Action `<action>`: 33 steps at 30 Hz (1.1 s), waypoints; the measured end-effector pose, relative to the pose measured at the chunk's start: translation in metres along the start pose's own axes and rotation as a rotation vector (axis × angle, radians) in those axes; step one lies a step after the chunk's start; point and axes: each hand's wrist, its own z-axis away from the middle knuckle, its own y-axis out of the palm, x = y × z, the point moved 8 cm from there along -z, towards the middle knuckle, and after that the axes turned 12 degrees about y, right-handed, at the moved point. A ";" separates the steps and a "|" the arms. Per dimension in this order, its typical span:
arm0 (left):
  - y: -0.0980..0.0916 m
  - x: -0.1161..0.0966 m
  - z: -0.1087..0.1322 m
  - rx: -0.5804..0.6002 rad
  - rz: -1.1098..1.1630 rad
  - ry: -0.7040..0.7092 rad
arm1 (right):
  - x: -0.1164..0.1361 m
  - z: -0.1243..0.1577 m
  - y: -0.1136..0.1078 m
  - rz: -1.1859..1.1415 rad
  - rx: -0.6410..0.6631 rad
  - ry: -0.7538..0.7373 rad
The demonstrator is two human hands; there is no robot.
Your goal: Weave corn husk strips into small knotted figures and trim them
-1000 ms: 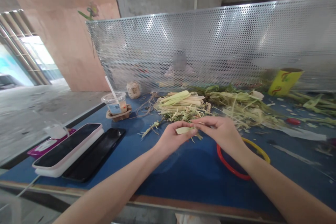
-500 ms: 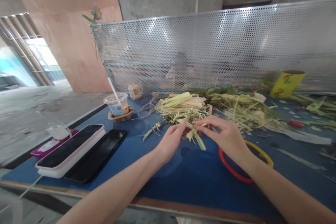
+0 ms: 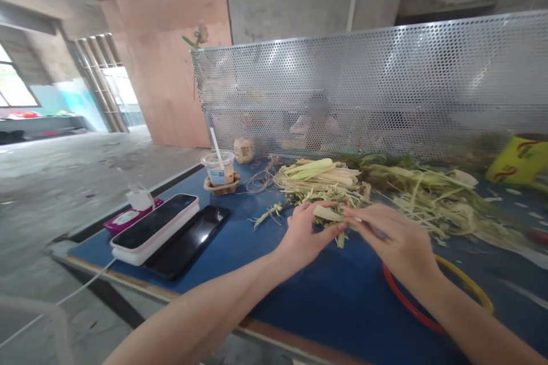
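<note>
Both hands meet over the blue table (image 3: 325,302), just in front of a heap of dried plant pieces. My left hand (image 3: 305,232) is closed around a pale strip of corn husk (image 3: 327,214), thumb and fingers on either side of it. With its fingertips pinched together, my right hand (image 3: 396,236) grips the same husk at its right end. Behind the hands lies a stack of pale green and cream husks (image 3: 319,170), with small greenish knotted husk pieces (image 3: 338,196) along its front. One such loose piece (image 3: 269,215) rests to the left.
A red and yellow ring (image 3: 464,282) lies under my right forearm. At left are a black phone (image 3: 188,242), a pink-edged phone (image 3: 156,228) on a white box, and a lidded cup (image 3: 219,168). Loose husks (image 3: 423,188) spread rightward towards a yellow roll (image 3: 520,159). A perforated metal screen (image 3: 363,80) stands behind.
The view has swung left, so things sit further right. My left hand has turned and closed over the husk, which now lies more sideways; the hanging strips show less.
</note>
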 end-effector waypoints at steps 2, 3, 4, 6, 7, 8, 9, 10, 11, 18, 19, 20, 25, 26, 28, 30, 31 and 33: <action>0.008 0.004 -0.001 0.043 0.139 -0.015 | -0.002 0.000 0.000 -0.001 -0.007 0.050; 0.013 0.006 -0.001 0.070 0.230 -0.024 | -0.003 0.000 0.001 -0.013 0.004 0.070; 0.017 0.007 -0.002 0.091 0.320 -0.032 | -0.004 -0.001 0.003 -0.032 0.024 0.091; 0.018 0.007 -0.004 0.090 0.422 -0.032 | -0.006 -0.002 0.005 -0.098 0.068 0.126; 0.016 0.007 -0.005 0.079 0.438 -0.036 | -0.011 -0.003 0.009 -0.124 0.128 0.171; 0.012 0.008 -0.007 0.054 0.453 -0.046 | -0.016 -0.005 0.009 -0.146 0.152 0.217; 0.006 0.008 -0.009 0.024 0.442 -0.051 | -0.022 -0.008 0.007 -0.172 0.158 0.272; -0.002 0.009 -0.011 -0.014 0.419 -0.063 | -0.030 -0.010 0.003 -0.202 0.142 0.338; -0.013 0.008 -0.013 -0.094 0.384 -0.052 | -0.039 -0.013 -0.003 -0.231 0.097 0.406; -0.046 0.004 -0.023 -0.244 0.388 -0.121 | -0.096 -0.020 -0.055 -0.176 -0.264 0.614; -0.045 0.007 -0.024 -0.231 0.412 -0.168 | -0.104 -0.020 -0.063 -0.159 -0.309 0.624; -0.043 0.011 -0.025 -0.207 0.428 -0.210 | -0.111 -0.019 -0.072 -0.133 -0.362 0.643; -0.033 0.026 -0.028 -0.054 0.264 -0.220 | -0.147 -0.018 -0.085 0.152 -0.201 0.824; -0.030 0.027 -0.028 -0.017 0.201 -0.173 | -0.152 -0.018 -0.081 0.193 -0.104 0.841; -0.025 0.026 -0.026 0.060 0.040 -0.072 | -0.162 -0.017 -0.068 0.239 0.086 0.848; -0.022 0.023 -0.022 0.130 -0.135 -0.006 | -0.172 -0.016 -0.051 0.271 0.244 0.838; -0.021 0.020 -0.020 0.167 -0.214 0.025 | -0.177 -0.016 -0.044 0.296 0.299 0.831; -0.019 0.010 -0.017 0.216 -0.323 0.104 | -0.186 -0.021 -0.032 0.350 0.377 0.811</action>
